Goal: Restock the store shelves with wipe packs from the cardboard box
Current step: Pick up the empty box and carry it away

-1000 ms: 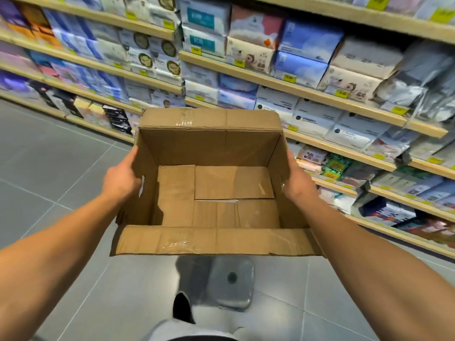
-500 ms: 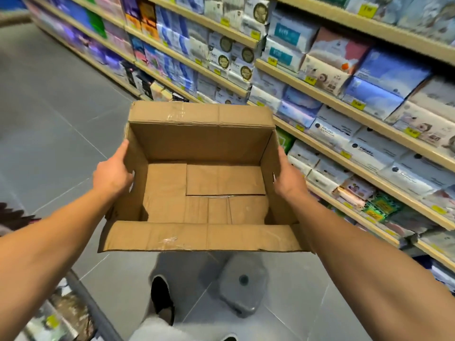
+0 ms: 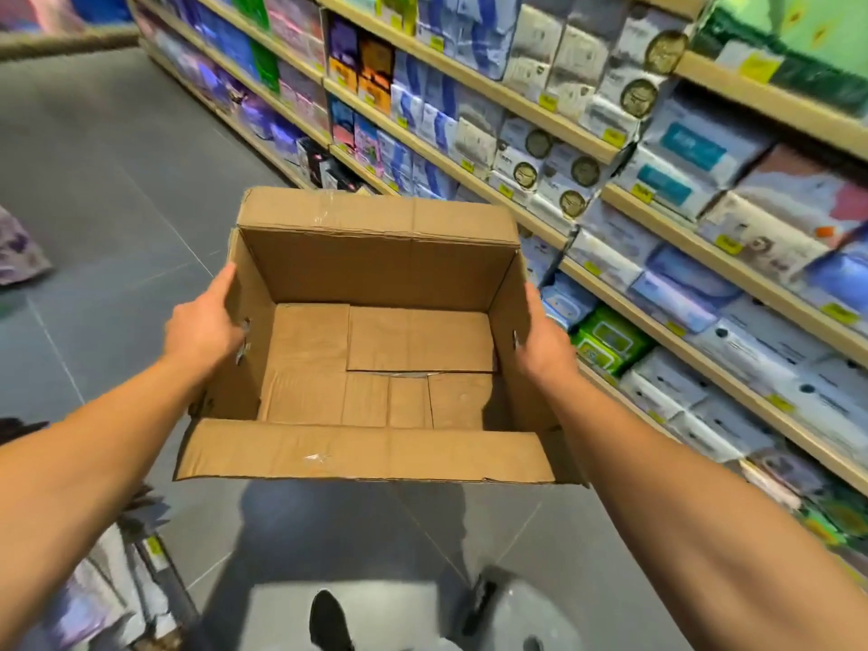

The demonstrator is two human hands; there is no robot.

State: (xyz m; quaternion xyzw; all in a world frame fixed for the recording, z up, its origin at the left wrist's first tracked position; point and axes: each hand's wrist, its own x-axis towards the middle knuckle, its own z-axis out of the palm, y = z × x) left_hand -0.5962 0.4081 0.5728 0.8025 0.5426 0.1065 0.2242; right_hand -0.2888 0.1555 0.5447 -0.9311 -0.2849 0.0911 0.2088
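The hands are holding the cardboard box (image 3: 375, 340) between them, one pressing on each short side: the left hand (image 3: 204, 328) is gripping the wall at 9 o'clock, the right hand (image 3: 545, 343) is gripping the wall at 3 o'clock, fingers wrapping out of sight round the outside. The box is hanging in the air straight ahead at 12 o'clock, its long axis running from 9 to 3 across the body, top flaps lying open, and both hands are sitting equally near it. Its bottom is showing bare cardboard; no wipe packs are lying inside, so the unloading appears to be finished or nearly so.

Outward from the box, the store shelves (image 3: 657, 317) are running along from about 11 o'clock to 4 o'clock, closest to the right hand, already filling with packs, among them green wipe packs (image 3: 606, 343) just beyond the right wrist. A grey step stool (image 3: 521, 617) is standing on the floor (image 3: 103, 180) at 5 o'clock, below the box. The open aisle is stretching away toward 10 o'clock, which seems the likely way to carry the empty box.
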